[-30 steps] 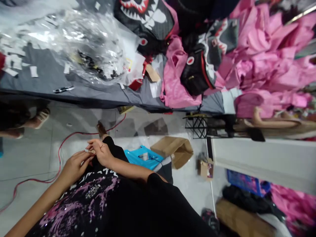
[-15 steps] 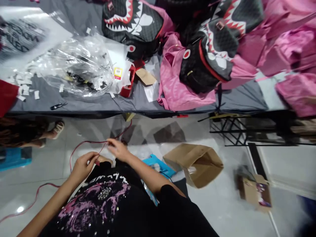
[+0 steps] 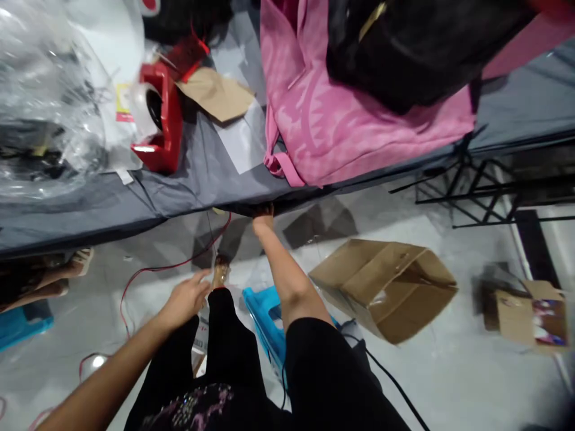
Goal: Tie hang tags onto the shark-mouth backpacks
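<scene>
My left hand (image 3: 186,299) hangs over my lap with its fingers stretched out and holds nothing. Just beyond it runs a thin red cord (image 3: 155,268), lying loose on the floor and leading under the table. My right hand (image 3: 264,220) reaches to the front edge of the grey-covered table (image 3: 188,185). Its fingers are in dark shadow at the cloth's edge, so their grip is hidden. Above it on the table lies a pink backpack (image 3: 309,131) with a black bag (image 3: 404,54) on top.
A red tape dispenser (image 3: 173,129), brown paper (image 3: 218,93) and clear plastic bags (image 3: 40,108) lie on the table. Below are a blue plastic stool (image 3: 260,311), an open cardboard box (image 3: 350,275), a smaller box (image 3: 512,317) and a black metal frame (image 3: 471,194). Another person's foot (image 3: 81,260) is at left.
Both hands have let go of the red cord. My right hand has moved forward to the table edge. The view has shifted closer to the table.
</scene>
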`<action>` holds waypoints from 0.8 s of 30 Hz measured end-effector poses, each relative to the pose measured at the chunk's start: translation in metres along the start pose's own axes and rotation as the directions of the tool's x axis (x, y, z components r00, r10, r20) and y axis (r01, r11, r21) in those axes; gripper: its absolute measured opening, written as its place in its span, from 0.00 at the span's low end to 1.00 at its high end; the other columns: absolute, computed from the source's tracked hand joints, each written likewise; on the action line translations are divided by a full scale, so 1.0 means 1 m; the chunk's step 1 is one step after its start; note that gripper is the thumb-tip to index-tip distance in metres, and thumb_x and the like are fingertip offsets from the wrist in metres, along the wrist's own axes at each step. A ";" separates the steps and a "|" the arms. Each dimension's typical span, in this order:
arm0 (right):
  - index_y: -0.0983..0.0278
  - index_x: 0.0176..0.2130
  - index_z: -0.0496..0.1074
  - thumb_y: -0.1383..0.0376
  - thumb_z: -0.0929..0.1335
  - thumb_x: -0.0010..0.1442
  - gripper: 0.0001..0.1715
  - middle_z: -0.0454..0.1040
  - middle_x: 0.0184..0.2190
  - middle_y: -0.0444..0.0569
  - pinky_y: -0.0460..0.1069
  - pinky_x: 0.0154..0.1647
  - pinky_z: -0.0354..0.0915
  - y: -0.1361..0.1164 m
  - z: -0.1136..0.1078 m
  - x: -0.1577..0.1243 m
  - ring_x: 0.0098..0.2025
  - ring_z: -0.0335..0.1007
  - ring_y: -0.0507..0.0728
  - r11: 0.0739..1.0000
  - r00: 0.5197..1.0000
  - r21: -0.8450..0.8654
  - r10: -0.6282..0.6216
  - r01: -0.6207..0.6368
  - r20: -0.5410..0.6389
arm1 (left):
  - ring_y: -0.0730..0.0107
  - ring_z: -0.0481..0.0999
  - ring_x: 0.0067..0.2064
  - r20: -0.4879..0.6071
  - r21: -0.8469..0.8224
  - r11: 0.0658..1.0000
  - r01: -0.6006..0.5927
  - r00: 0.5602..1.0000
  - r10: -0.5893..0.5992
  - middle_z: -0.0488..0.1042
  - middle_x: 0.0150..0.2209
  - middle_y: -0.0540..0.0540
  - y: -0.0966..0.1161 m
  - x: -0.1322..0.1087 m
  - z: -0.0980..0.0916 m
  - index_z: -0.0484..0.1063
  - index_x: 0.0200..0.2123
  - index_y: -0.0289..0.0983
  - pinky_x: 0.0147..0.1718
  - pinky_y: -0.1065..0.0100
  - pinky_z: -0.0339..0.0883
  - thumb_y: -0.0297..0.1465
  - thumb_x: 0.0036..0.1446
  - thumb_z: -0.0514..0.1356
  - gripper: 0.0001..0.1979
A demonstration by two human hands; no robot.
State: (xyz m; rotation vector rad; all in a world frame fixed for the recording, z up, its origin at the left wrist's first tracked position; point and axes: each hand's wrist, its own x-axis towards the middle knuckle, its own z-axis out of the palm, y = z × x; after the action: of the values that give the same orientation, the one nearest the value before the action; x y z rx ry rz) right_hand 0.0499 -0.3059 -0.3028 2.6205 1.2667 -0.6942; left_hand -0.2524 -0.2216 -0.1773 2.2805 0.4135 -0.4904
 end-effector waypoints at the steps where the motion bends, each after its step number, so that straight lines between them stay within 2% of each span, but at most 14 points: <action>1: 0.66 0.53 0.73 0.73 0.60 0.64 0.22 0.72 0.51 0.58 0.62 0.68 0.42 0.004 0.007 -0.013 0.56 0.60 0.63 1.000 1.000 -0.002 -0.026 0.026 -0.014 | 0.59 0.75 0.55 0.010 0.073 0.996 -0.057 0.998 0.057 0.64 0.65 0.42 0.002 0.029 0.001 0.78 0.38 0.38 0.52 0.59 0.73 0.27 0.64 0.51 0.15; 3: 0.65 0.50 0.74 0.71 0.60 0.65 0.19 0.72 0.50 0.57 0.60 0.67 0.43 0.009 0.014 -0.040 0.55 0.61 0.63 0.995 0.993 0.005 -0.095 0.096 -0.067 | 0.50 0.64 0.64 0.042 0.204 0.961 -0.187 0.982 0.182 0.59 0.68 0.38 0.006 0.086 0.001 0.79 0.34 0.35 0.59 0.52 0.66 0.27 0.63 0.54 0.13; 5: 0.65 0.47 0.73 0.69 0.60 0.66 0.16 0.73 0.48 0.57 0.58 0.64 0.47 0.013 0.015 -0.062 0.51 0.62 0.63 0.985 0.978 0.016 -0.168 0.171 -0.122 | 0.44 0.53 0.70 0.086 0.347 0.904 -0.249 0.968 0.234 0.52 0.70 0.38 0.010 0.133 -0.001 0.80 0.36 0.33 0.64 0.44 0.56 0.26 0.62 0.56 0.11; 6: 0.65 0.47 0.72 0.67 0.60 0.66 0.14 0.73 0.47 0.57 0.58 0.63 0.49 0.015 0.015 -0.069 0.50 0.62 0.63 0.980 0.972 0.029 -0.189 0.195 -0.137 | 0.44 0.51 0.70 0.094 0.418 0.880 -0.225 0.974 0.205 0.50 0.71 0.37 0.012 0.152 -0.002 0.80 0.38 0.33 0.65 0.42 0.53 0.27 0.62 0.55 0.12; 8: 0.65 0.47 0.71 0.64 0.62 0.67 0.13 0.74 0.46 0.56 0.57 0.60 0.51 0.016 0.012 -0.076 0.49 0.63 0.63 0.975 0.969 0.057 -0.205 0.215 -0.139 | 0.44 0.54 0.69 0.111 0.517 0.842 -0.151 0.988 0.108 0.54 0.70 0.37 0.015 0.176 -0.004 0.80 0.42 0.33 0.64 0.42 0.53 0.26 0.64 0.53 0.14; 11: 0.66 0.49 0.70 0.62 0.63 0.67 0.15 0.74 0.48 0.58 0.58 0.56 0.54 0.015 0.006 -0.077 0.50 0.64 0.64 0.970 0.967 0.081 -0.218 0.230 -0.130 | 0.47 0.61 0.64 0.141 0.563 0.819 -0.108 0.989 0.033 0.64 0.64 0.36 0.019 0.183 -0.009 0.81 0.43 0.34 0.63 0.43 0.55 0.26 0.65 0.52 0.16; 14: 0.67 0.52 0.71 0.62 0.61 0.69 0.17 0.71 0.55 0.59 0.57 0.56 0.56 0.018 -0.005 -0.074 0.54 0.63 0.64 0.968 0.971 0.113 -0.214 0.225 -0.103 | 0.48 0.61 0.63 0.159 0.570 0.811 -0.131 0.986 0.047 0.63 0.63 0.36 0.020 0.174 -0.012 0.81 0.41 0.34 0.65 0.43 0.49 0.27 0.64 0.53 0.15; 16: 0.67 0.53 0.71 0.63 0.57 0.71 0.20 0.70 0.58 0.58 0.53 0.55 0.59 0.026 -0.015 -0.068 0.56 0.64 0.61 0.974 0.984 0.143 -0.170 0.177 -0.060 | 0.47 0.60 0.63 0.163 0.563 0.816 -0.130 0.986 0.045 0.63 0.64 0.36 0.021 0.169 -0.012 0.81 0.41 0.34 0.64 0.43 0.49 0.27 0.63 0.54 0.15; 19: 0.67 0.54 0.71 0.66 0.54 0.71 0.23 0.72 0.54 0.58 0.48 0.50 0.63 0.049 -0.033 -0.047 0.54 0.68 0.59 0.996 0.997 0.083 0.028 -0.033 0.068 | 0.44 0.60 0.62 0.156 0.543 0.832 -0.117 0.987 0.037 0.62 0.64 0.34 0.019 0.166 -0.008 0.81 0.42 0.32 0.63 0.42 0.51 0.26 0.63 0.53 0.16; 21: 0.68 0.53 0.72 0.67 0.57 0.70 0.20 0.74 0.50 0.61 0.49 0.48 0.64 0.068 -0.043 -0.026 0.52 0.70 0.61 0.989 0.979 0.004 0.143 -0.145 0.148 | 0.43 0.59 0.63 0.153 0.528 0.842 -0.107 0.988 0.030 0.60 0.65 0.33 0.017 0.166 -0.004 0.81 0.43 0.31 0.61 0.42 0.53 0.25 0.62 0.52 0.16; 23: 0.68 0.54 0.72 0.66 0.64 0.65 0.19 0.75 0.48 0.62 0.52 0.51 0.64 0.082 -0.046 -0.003 0.52 0.71 0.63 0.988 0.968 -0.025 0.153 -0.151 0.198 | 0.42 0.57 0.65 0.148 0.515 0.852 -0.096 0.989 0.022 0.59 0.66 0.32 0.015 0.166 0.000 0.80 0.44 0.31 0.61 0.42 0.54 0.24 0.62 0.51 0.17; 24: 0.67 0.55 0.72 0.66 0.67 0.63 0.21 0.75 0.49 0.62 0.54 0.54 0.63 0.086 -0.046 0.007 0.53 0.70 0.64 0.992 0.970 -0.018 0.126 -0.125 0.208 | 0.42 0.56 0.65 0.145 0.510 0.855 -0.091 0.989 0.019 0.58 0.66 0.32 0.014 0.165 0.001 0.80 0.44 0.31 0.60 0.42 0.55 0.24 0.62 0.51 0.17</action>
State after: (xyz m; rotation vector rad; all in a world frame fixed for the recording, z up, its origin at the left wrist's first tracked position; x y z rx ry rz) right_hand 0.1358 -0.3407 -0.2706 2.5172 1.0332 -0.9145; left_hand -0.1020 -0.2082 -0.2463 2.7424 0.1537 -0.7999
